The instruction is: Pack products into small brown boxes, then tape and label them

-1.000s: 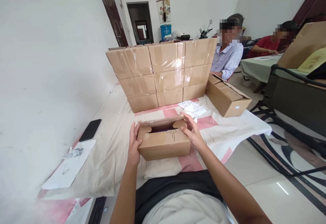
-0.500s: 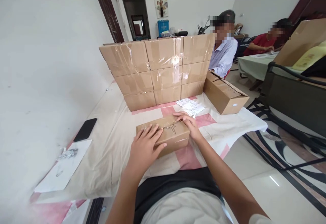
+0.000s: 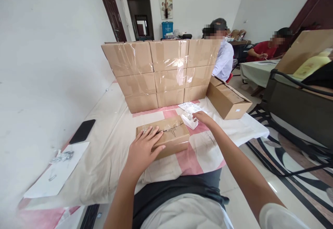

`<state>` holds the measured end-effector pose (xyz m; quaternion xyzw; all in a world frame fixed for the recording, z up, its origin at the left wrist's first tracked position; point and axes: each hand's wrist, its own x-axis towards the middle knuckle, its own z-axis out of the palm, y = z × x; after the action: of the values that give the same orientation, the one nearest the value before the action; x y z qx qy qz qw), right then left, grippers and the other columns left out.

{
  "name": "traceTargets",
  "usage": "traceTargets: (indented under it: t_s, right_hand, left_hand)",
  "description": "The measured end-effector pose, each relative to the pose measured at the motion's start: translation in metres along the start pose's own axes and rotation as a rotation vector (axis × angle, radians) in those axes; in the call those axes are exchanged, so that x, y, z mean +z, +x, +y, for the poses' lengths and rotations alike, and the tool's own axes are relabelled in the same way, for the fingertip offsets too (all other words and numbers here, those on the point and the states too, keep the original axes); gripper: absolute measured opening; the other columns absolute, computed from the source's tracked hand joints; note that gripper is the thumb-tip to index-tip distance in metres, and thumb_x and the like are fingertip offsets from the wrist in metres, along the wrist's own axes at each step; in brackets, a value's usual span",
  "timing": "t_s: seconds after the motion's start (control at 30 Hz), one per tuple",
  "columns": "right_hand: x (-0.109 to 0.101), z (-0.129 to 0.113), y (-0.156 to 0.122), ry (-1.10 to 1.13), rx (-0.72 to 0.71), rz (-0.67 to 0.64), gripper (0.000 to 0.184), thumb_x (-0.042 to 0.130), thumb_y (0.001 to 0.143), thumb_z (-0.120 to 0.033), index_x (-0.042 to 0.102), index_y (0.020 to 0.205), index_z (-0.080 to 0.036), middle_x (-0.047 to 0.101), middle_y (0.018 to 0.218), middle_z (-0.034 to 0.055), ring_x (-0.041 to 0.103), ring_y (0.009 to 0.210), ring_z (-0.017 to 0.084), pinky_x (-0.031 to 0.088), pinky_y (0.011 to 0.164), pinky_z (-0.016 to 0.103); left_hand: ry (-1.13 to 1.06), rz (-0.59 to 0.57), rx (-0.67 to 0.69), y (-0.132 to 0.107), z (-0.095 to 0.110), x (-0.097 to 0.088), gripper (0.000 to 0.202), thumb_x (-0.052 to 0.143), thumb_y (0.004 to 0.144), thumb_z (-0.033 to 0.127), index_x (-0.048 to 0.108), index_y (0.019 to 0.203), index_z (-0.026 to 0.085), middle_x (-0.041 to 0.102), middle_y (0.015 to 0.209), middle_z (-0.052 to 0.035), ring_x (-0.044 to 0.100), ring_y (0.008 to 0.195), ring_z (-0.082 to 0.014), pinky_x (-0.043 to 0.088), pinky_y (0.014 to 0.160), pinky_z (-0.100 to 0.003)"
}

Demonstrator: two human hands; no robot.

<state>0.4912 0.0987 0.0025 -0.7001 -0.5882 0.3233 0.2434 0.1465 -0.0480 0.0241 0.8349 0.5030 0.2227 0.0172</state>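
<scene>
A small cardboard box [image 3: 174, 140] with dark scribbled marks along its top seam lies on the cloth in front of me. My left hand [image 3: 145, 145] rests flat on its left part, fingers spread. Just right of the box is a white tape dispenser [image 3: 191, 123], partly hidden. My right hand [image 3: 204, 118] has its fingers closed on the dispenser's right side. Sheets of paper with printed drawings [image 3: 191, 107] lie behind it.
A wall of taped cardboard boxes [image 3: 169, 73] stands at the back of the table. A longer carton [image 3: 229, 99] sits at the right edge. On the left are a black phone [image 3: 82, 131] and white paper [image 3: 58, 170] with small metallic items. Two people sit beyond.
My right hand has left the box's right end and moved to the tape dispenser. My left hand stays on the box. The view has shifted slightly.
</scene>
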Motion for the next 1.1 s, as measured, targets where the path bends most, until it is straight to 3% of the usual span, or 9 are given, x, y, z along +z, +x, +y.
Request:
traceTargets:
  t_s: [0.13, 0.27, 0.47, 0.67, 0.77, 0.9, 1.0, 1.1]
  right_hand:
    - [-0.015, -0.017, 0.005, -0.088, 0.105, -0.133, 0.025, 0.063, 0.087, -0.032, 0.072, 0.076, -0.013, 0.076, 0.111, 0.0146, 0.067, 0.101, 0.025, 0.049, 0.085, 0.031]
    - [-0.021, -0.029, 0.007, -0.131, 0.189, -0.240, 0.021, 0.071, 0.083, -0.035, 0.074, 0.087, -0.015, 0.077, 0.104, 0.0123, 0.067, 0.088, 0.022, 0.052, 0.074, 0.031]
    - [-0.015, -0.039, 0.014, -0.174, 0.226, -0.230, 0.017, 0.080, 0.076, -0.024, 0.070, 0.081, -0.011, 0.074, 0.084, 0.0134, 0.066, 0.072, 0.020, 0.051, 0.063, 0.030]
    - [-0.010, -0.046, 0.011, -0.065, 0.275, -0.203, 0.030, 0.079, 0.082, -0.029, 0.065, 0.100, -0.009, 0.070, 0.080, 0.0125, 0.071, 0.062, 0.024, 0.060, 0.058, 0.038]
    - [-0.006, -0.041, 0.010, 0.000, 0.273, -0.152, 0.029, 0.078, 0.085, -0.030, 0.063, 0.099, -0.009, 0.068, 0.073, 0.0102, 0.070, 0.059, 0.025, 0.062, 0.058, 0.040]
    - [0.000, -0.024, 0.007, 0.141, 0.228, -0.081, 0.022, 0.078, 0.085, -0.025, 0.059, 0.081, -0.013, 0.062, 0.058, 0.0044, 0.066, 0.053, 0.020, 0.063, 0.056, 0.035]
    - [0.006, -0.007, 0.003, 0.295, 0.169, -0.028, 0.034, 0.078, 0.084, -0.020, 0.049, 0.066, -0.018, 0.056, 0.051, -0.0004, 0.058, 0.047, 0.013, 0.063, 0.055, 0.030]
    - [0.013, 0.007, -0.001, 0.455, 0.117, 0.021, 0.040, 0.079, 0.082, -0.020, 0.044, 0.062, -0.020, 0.053, 0.052, -0.0041, 0.054, 0.046, 0.010, 0.064, 0.055, 0.028]
  left_hand:
    - [0.031, 0.005, 0.016, -0.003, 0.000, 0.001, 0.050, 0.058, 0.098, 0.050, 0.061, 0.144, 0.032, 0.049, 0.156, -0.0009, 0.044, 0.148, -0.0328, 0.033, 0.124, -0.055]
    - [0.036, 0.013, 0.011, -0.005, 0.000, 0.001, 0.050, 0.059, 0.098, 0.050, 0.060, 0.144, 0.031, 0.049, 0.156, -0.0009, 0.045, 0.147, -0.0328, 0.034, 0.123, -0.056]
    - [0.028, 0.028, 0.013, -0.006, 0.001, 0.002, 0.049, 0.060, 0.098, 0.049, 0.061, 0.144, 0.031, 0.050, 0.156, -0.0009, 0.045, 0.147, -0.0334, 0.032, 0.123, -0.058]
    - [0.028, 0.039, 0.019, -0.007, 0.000, 0.004, 0.049, 0.059, 0.098, 0.050, 0.060, 0.144, 0.033, 0.050, 0.156, -0.0011, 0.044, 0.147, -0.0336, 0.032, 0.124, -0.058]
    - [0.037, 0.042, 0.021, -0.007, 0.000, 0.004, 0.049, 0.058, 0.098, 0.050, 0.060, 0.144, 0.033, 0.050, 0.156, -0.0007, 0.044, 0.147, -0.0332, 0.032, 0.124, -0.058]
    - [0.057, 0.067, 0.038, -0.007, 0.000, 0.005, 0.048, 0.058, 0.098, 0.051, 0.062, 0.143, 0.032, 0.052, 0.154, -0.0013, 0.047, 0.145, -0.0327, 0.035, 0.122, -0.057]
    - [0.100, 0.108, 0.057, -0.006, 0.001, 0.006, 0.046, 0.058, 0.099, 0.049, 0.063, 0.141, 0.031, 0.055, 0.152, -0.0016, 0.050, 0.143, -0.0322, 0.039, 0.120, -0.056]
    - [0.147, 0.137, 0.079, -0.006, 0.002, 0.005, 0.044, 0.060, 0.098, 0.047, 0.065, 0.139, 0.029, 0.056, 0.151, -0.0011, 0.053, 0.141, -0.0318, 0.043, 0.117, -0.055]
